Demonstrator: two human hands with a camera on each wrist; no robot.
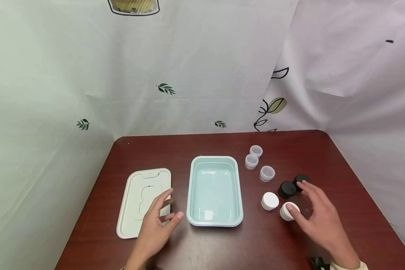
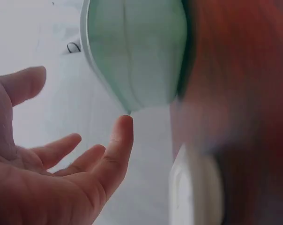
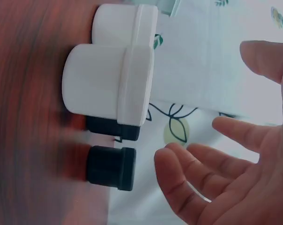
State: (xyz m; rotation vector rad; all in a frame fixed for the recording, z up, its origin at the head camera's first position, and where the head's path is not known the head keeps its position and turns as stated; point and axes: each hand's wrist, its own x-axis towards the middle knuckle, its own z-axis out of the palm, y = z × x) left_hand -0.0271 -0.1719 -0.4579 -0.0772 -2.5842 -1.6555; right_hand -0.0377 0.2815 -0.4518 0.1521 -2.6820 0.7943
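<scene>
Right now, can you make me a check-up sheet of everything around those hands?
Surface: shiny reddish-brown table.
Job's things: light blue tray in the middle; white lid left of it; three clear tubs, two white jars and two black jars to its right.
Clutter: nothing seen.
Hands: left hand near lid and tray, right hand near the jars; both hold nothing, fingers apart.
Cables: nothing seen.
Surroundings: pale cloth with leaf prints.
</scene>
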